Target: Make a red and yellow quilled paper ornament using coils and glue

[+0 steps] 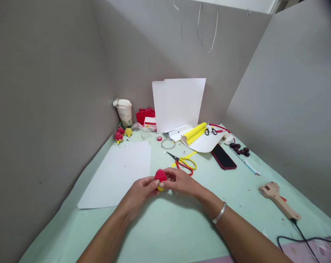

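Between my two hands is a small red, ridged, dome-shaped ornament (160,175) with a yellow lower part. My left hand (143,189) grips it from the left, thumb pressed on its side. From the right, the fingers and thumb of my right hand (179,180) close on the same ornament. Just beyond my right hand lie scissors (185,163) with one red and one yellow handle, blades pointing left. A large white sheet (121,171) lies to the left of my hands. Similar red ornaments (118,136) and a yellow one (128,132) sit at the back left.
A lidded cup (124,112) and an upright white board (179,104) stand at the back. Rolled yellow paper (196,134) carries small black-handled scissors (210,130). To the right are a phone (224,157), dark round beads (240,149) and a corded glue gun (279,200). Grey walls enclose the table.
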Available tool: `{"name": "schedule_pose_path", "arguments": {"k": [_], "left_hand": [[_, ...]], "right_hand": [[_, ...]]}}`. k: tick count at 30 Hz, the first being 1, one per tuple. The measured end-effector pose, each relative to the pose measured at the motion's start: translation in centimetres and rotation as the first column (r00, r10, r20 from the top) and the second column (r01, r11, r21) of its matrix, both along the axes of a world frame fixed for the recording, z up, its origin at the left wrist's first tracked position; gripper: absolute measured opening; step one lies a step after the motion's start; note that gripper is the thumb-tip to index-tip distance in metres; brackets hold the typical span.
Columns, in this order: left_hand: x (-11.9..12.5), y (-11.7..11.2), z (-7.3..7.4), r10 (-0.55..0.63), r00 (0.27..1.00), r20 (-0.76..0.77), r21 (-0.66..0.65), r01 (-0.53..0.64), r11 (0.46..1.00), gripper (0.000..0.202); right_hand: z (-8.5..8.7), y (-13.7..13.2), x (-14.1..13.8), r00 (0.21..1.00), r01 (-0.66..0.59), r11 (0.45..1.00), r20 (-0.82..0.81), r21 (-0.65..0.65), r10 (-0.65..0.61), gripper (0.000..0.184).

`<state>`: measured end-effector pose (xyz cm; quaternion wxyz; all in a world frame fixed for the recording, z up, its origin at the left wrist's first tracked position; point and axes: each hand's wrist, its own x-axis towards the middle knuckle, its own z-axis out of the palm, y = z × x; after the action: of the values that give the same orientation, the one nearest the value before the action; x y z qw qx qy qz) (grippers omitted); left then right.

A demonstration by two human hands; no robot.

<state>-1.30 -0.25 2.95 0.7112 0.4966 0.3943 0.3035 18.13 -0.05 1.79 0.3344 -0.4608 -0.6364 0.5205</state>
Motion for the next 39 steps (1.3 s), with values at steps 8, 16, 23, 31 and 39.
{"name": "schedule_pose_path", "arguments": {"k": [8,16,23,31,39], "left_hand": [[0.0,-0.1,0.4,0.135,0.983,0.124,-0.042,-0.131,0.991,0.032],[-0.1,0.1,-0.1,0.139,0.974,0.181,-0.068,-0.129,0.989,0.041],[-0.1,0.2,-0.2,0.127,0.977,0.172,-0.028,-0.124,0.992,0.046],[-0.3,0.3,-0.2,0.095,0.973,0.209,-0.022,-0.093,0.995,0.040],[-0.3,0.3,-0.3,0.141,0.961,0.240,-0.105,-0.119,0.987,0.036]], "right_hand": [[-0.5,-0.4,-1.3,0.985,0.159,0.983,-0.084,0.096,-0.151,0.062],[-0.9,-1.0,-2.6,0.975,0.216,0.931,-0.009,0.293,-0.223,0.053],[-0.6,-1.0,-2.7,0.968,0.251,0.938,-0.053,0.241,-0.245,0.045],[-0.9,-0.9,-2.8,0.975,0.223,0.945,-0.068,0.239,-0.213,0.043],[-1.3,-0.9,-2.9,0.976,0.215,0.951,-0.089,0.222,-0.200,0.050]]}}
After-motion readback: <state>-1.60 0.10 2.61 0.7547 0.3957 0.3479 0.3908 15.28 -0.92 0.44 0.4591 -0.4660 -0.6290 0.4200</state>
